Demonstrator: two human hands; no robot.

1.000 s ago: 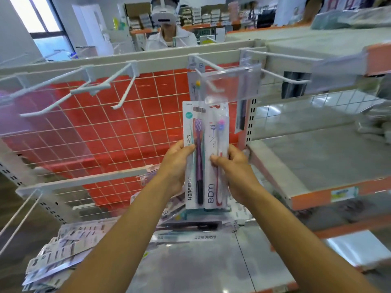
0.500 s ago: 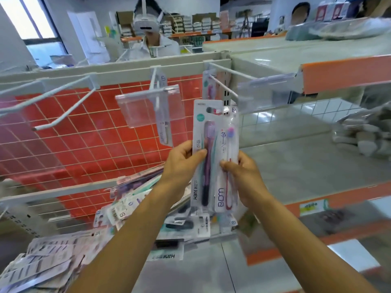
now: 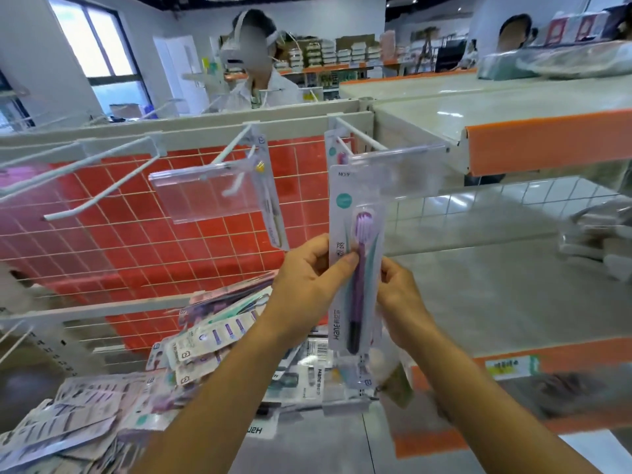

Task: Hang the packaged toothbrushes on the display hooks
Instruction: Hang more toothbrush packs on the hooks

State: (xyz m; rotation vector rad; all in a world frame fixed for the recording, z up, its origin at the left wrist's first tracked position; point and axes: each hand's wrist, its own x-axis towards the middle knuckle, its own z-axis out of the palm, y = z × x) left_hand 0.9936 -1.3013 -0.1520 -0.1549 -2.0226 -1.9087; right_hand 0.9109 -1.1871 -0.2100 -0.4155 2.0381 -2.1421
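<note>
Your left hand pinches the packaged toothbrush by its left edge and your right hand grips its right, holding it upright just below the right display hook, so raise it, line its top hole with the prong tip and push back.

I have both bare arms stretched up and forward, close together. My left hand pinches the toothbrush pack, thumb on its front. My right hand holds the other edge, fingers curled.
</note>
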